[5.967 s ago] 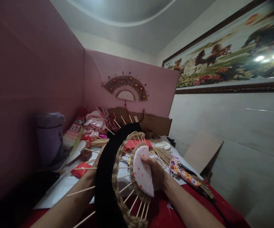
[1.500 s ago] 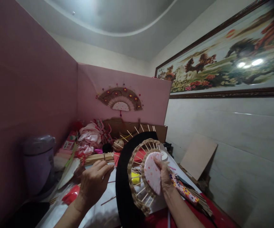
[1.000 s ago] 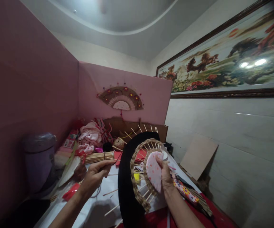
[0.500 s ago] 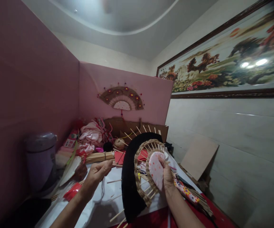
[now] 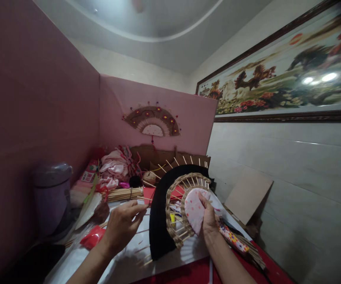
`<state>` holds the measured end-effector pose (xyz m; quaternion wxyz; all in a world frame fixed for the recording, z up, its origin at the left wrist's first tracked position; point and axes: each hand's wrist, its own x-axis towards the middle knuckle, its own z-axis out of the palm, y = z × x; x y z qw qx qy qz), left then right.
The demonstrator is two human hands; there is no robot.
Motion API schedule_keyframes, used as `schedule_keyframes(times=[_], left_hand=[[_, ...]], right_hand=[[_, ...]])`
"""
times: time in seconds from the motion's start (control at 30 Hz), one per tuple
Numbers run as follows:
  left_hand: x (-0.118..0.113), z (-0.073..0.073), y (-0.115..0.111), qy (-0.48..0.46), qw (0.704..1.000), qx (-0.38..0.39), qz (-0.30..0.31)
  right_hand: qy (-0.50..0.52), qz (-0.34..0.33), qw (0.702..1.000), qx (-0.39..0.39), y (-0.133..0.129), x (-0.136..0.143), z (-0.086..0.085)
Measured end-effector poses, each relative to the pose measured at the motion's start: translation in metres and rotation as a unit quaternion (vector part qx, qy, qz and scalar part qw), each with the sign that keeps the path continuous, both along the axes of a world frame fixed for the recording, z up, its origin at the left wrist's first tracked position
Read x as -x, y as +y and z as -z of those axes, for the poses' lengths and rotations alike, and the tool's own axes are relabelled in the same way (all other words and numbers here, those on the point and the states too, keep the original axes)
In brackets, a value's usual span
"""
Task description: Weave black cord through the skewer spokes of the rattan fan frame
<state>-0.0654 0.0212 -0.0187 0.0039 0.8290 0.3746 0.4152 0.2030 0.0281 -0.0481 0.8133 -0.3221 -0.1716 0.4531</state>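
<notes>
A woven fan made of thin bamboo sticks fills the space before me, with a wide black band [image 5: 162, 221], a braided straw ring [image 5: 172, 197] and a half-round white piece with pink dots [image 5: 192, 209]. My right hand [image 5: 209, 219] grips that dotted piece, thumb on its face, holding the fan tilted above the table. At the fan's left rim, my left hand [image 5: 124, 225] is closed, its thumb and forefinger pinched at the end of a fan stick. Bare stick ends [image 5: 168, 162] stick out past the black band.
Bundled bamboo sticks [image 5: 123, 194], pink cloth [image 5: 114, 163], a twine ball [image 5: 149, 177] and a red packet [image 5: 92, 236] lie on the left and back. A lidded bin [image 5: 52, 201] stands left. A finished fan [image 5: 152, 120] hangs on the pink panel [image 5: 194, 118]. Flower-patterned handle [image 5: 233, 238] lies right.
The fan has turned slightly, its lower left rim rising and its upper end shifting right. My left hand has moved a little right and rolled, its back now showing more.
</notes>
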Motion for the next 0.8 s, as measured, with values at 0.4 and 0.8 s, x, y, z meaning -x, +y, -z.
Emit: schedule_keyframes(times=[0.4,0.8], left_hand=[[-0.002,0.005,0.000,0.070,0.991,-0.104,-0.048],[-0.001,-0.007,-0.002,-0.122,0.984,0.122,0.050]], right_hand=[[0.025,0.003,0.999,0.039,0.000,0.000,-0.001],[0.035,0.002,0.999,0.034,0.009,-0.012,0.011]])
